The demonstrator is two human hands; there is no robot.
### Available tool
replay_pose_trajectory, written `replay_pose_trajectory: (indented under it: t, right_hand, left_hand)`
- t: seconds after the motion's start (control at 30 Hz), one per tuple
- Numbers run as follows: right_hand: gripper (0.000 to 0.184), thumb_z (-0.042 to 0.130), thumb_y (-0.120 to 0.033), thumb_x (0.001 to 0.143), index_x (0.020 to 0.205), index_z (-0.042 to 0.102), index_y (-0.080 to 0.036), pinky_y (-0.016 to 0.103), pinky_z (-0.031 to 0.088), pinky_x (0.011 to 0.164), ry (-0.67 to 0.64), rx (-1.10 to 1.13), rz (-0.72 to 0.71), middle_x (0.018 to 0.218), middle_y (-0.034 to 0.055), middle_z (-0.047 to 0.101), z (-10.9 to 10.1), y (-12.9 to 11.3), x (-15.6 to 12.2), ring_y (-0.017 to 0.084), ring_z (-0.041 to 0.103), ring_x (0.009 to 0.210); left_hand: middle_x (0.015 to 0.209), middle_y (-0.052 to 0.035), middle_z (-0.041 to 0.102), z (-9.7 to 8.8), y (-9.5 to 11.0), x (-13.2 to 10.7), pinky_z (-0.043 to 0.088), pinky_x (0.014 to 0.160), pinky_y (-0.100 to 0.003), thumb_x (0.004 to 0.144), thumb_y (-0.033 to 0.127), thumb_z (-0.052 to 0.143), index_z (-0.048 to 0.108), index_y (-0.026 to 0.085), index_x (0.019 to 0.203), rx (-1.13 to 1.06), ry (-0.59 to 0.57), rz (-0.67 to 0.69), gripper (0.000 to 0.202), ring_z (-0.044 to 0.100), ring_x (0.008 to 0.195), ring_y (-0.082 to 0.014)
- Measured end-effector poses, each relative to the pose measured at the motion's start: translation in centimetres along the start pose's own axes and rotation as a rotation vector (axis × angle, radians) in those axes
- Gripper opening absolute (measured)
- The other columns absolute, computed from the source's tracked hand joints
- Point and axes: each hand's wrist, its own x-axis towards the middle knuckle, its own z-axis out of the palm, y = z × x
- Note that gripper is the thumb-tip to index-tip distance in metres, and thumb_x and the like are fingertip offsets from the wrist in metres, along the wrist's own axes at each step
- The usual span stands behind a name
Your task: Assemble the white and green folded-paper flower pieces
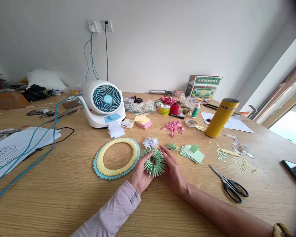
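My left hand (140, 174) is closed on a green folded-paper ring (155, 161), its thumb resting on the ring's upper left edge. The ring has many thin pointed spokes around a small central hole. My right hand (174, 169) cups the ring's right side with long, slightly bent fingers; its thumb is hidden. Just behind the ring lies a white-and-lilac spiky paper rosette (150, 142). A smaller bunch of green folded pieces (171, 147) lies beyond my right fingertips. To the left is a large yellow and blue folded-paper ring (101, 159).
Green paper sheets (192, 153), black scissors (233, 187) and paper scraps (240, 163) lie to the right, near a yellow flask (217, 120). Pink folded pieces (174, 127) and a white fan (103, 103) stand further back. Blue cables (55, 121) cross the left side.
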Motion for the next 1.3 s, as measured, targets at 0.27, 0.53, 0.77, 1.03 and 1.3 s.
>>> replay_pose_trajectory:
  t: [0.27,0.53,0.77,1.03,1.3]
  right_hand:
    - [0.058,0.059,-0.059,0.090,0.138,0.056,-0.027,0.047,0.030,0.118,0.005,-0.206,-0.073,0.149,0.0024,0.052,-0.5,0.3,-0.2,0.027,0.037,0.143]
    - [0.051,0.070,-0.035,0.083,0.129,0.052,-0.026,0.043,0.048,0.102,0.019,-0.416,-0.159,0.133,0.0069,0.061,0.6,-1.7,-0.1,0.027,0.056,0.123]
    - [0.036,0.065,-0.035,0.083,0.117,0.062,-0.024,0.044,0.053,0.094,0.045,-0.539,-0.181,0.109,0.0051,0.069,0.7,-2.2,0.2,0.027,0.064,0.102]
    - [0.057,0.066,-0.034,0.083,0.137,0.052,-0.023,0.048,0.044,0.105,-0.010,-0.569,-0.160,0.134,0.0089,0.061,0.3,-2.4,0.4,0.030,0.056,0.123]
    - [0.071,0.067,-0.023,0.080,0.145,0.040,-0.024,0.049,0.038,0.110,-0.021,-0.595,-0.250,0.141,0.0124,0.053,0.1,-1.8,0.3,0.027,0.047,0.134]
  left_hand:
    - [0.085,-0.0076,0.075,-0.2,-0.1,0.2,0.060,0.077,-0.029,0.089,0.005,0.059,0.069,0.009,0.103,-0.048,0.010,-0.018,0.018,0.070,0.070,-0.0148]
    - [0.098,-0.0102,0.075,-0.3,-0.6,-0.1,0.058,0.083,-0.031,0.089,0.013,0.060,0.070,0.010,0.104,0.055,-0.091,-0.025,0.018,0.071,0.082,-0.0183]
    - [0.111,-0.0130,0.073,-0.3,-0.8,-0.3,0.055,0.094,-0.036,0.096,0.029,0.053,0.068,0.011,0.113,0.014,-0.164,-0.039,0.029,0.070,0.102,-0.0239]
    - [0.107,-0.0123,0.074,-0.5,-0.4,0.1,0.055,0.094,-0.038,0.096,0.030,0.053,0.068,0.012,0.114,0.049,-0.167,-0.039,0.030,0.071,0.101,-0.0244]
    - [0.106,-0.0136,0.074,0.1,-0.4,-0.5,0.055,0.091,-0.039,0.098,0.044,0.044,0.067,0.012,0.116,0.002,-0.163,-0.030,0.044,0.070,0.099,-0.0268]
